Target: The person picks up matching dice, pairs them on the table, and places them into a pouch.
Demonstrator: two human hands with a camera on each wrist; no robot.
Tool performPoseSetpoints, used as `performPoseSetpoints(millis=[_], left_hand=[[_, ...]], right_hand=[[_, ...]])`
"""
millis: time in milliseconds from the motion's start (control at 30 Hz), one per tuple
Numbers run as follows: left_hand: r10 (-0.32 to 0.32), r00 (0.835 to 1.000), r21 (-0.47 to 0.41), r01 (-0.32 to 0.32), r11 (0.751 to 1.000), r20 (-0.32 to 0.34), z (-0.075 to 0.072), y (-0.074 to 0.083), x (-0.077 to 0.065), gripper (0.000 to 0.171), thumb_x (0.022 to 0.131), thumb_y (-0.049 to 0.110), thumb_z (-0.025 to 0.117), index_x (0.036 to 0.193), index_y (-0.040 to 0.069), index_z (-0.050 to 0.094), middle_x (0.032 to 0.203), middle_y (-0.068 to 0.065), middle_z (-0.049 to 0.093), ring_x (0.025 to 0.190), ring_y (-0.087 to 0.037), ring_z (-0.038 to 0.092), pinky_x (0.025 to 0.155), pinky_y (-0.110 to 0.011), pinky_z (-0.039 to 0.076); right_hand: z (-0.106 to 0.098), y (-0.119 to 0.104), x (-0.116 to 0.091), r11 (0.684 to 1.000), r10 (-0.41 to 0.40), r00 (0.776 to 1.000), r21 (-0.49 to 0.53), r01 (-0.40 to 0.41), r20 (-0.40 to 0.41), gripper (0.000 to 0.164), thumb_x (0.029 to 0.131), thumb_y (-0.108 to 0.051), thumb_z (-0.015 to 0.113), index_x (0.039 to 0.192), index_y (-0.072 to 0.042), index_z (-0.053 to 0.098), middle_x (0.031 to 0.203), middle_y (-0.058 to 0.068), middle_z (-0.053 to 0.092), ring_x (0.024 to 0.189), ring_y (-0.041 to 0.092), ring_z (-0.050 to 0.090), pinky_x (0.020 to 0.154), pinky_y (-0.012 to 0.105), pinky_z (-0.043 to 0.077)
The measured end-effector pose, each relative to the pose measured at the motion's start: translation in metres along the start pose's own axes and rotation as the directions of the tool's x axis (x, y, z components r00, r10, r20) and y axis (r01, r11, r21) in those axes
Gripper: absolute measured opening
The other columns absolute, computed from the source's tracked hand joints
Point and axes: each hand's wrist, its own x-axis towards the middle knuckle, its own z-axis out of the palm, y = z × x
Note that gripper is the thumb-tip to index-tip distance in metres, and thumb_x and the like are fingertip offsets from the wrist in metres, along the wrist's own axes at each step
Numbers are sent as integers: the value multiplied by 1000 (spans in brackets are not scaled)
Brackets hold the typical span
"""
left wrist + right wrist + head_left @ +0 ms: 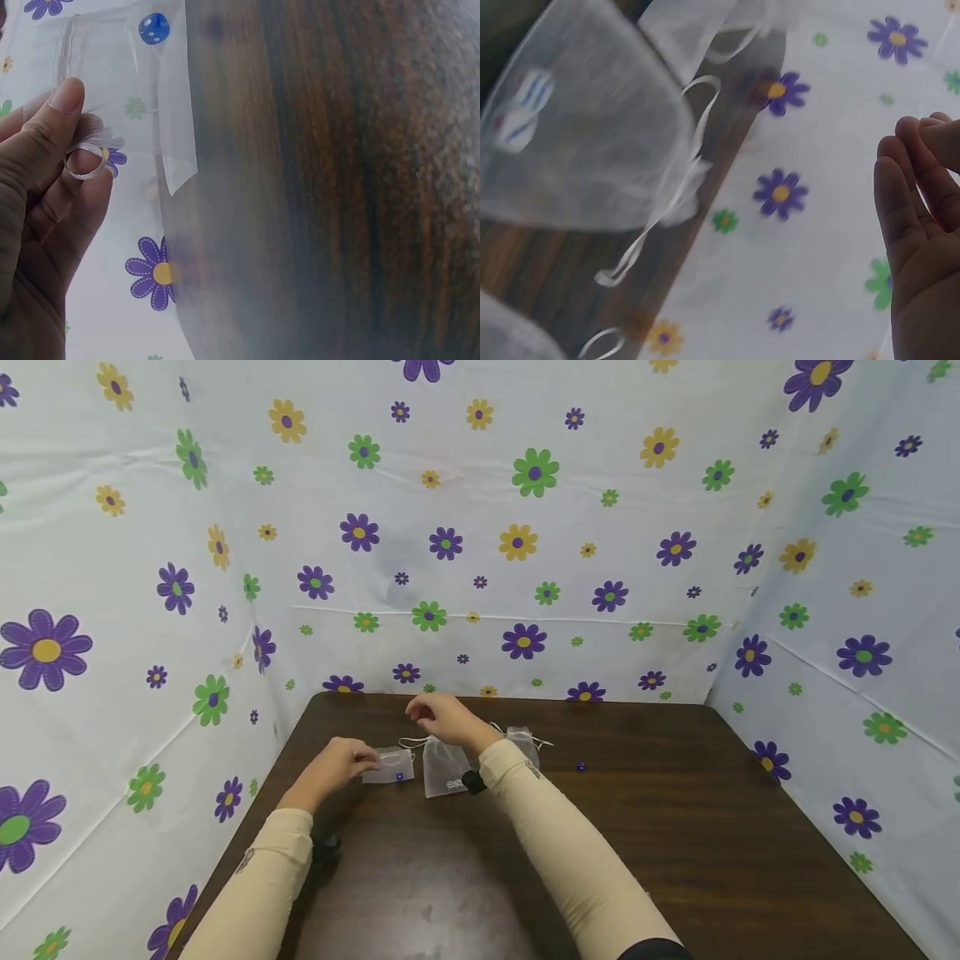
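Observation:
My left hand (339, 768) pinches a small sheer white drawstring bag (112, 52) between thumb and fingers. The bag's white cord (88, 171) loops by the fingers in the left wrist view. Inside that bag is a blue die (154, 28) with white spots. My right hand (447, 720) is raised over the far side of the table, its fingers loosely bent; nothing shows in it. In the right wrist view its fingers (904, 202) are at the right edge. Below it lies a second sheer bag (444, 767) with a printed label (525, 111).
A third sheer bag (522, 743) lies partly behind my right forearm. To its right a small dark blue die (581, 767) sits on the brown wooden table (675, 827). Flower-printed white cloth (480, 527) hangs behind the table and on both sides.

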Motion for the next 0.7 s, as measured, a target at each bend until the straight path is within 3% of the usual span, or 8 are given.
performPoseSetpoints(millis=[333, 533, 700], left_hand=[[-76, 997, 1, 76, 997, -13, -2, -5, -12, 7, 83, 11, 82, 84, 6, 78, 80, 1, 74, 69, -10, 63, 63, -31, 55], [-80, 997, 5, 80, 997, -3, -2, -4, -12, 5, 83, 9, 82, 84, 6, 78, 79, 0, 73, 68, -10, 62, 63, -32, 54], [-71, 997, 18, 71, 997, -11, -2, -3, -8, 7, 83, 10, 82, 84, 5, 78, 80, -1, 74, 69, -12, 63, 64, -34, 55]], right_hand=[[-10, 67, -39, 995, 99, 992, 30, -97, -74, 22, 99, 2, 62, 120, 0, 66, 109, 12, 69, 101, 22, 65, 90, 35, 52], [-28, 117, -84, 965, 210, 975, 177, -194, -78, 25, 96, 8, 61, 121, 5, 64, 113, 22, 67, 104, 29, 64, 89, 40, 54], [-44, 158, -125, 937, 258, 958, 274, -216, -127, 26, 96, 11, 58, 121, 10, 62, 116, 29, 64, 104, 36, 62, 88, 42, 54]])
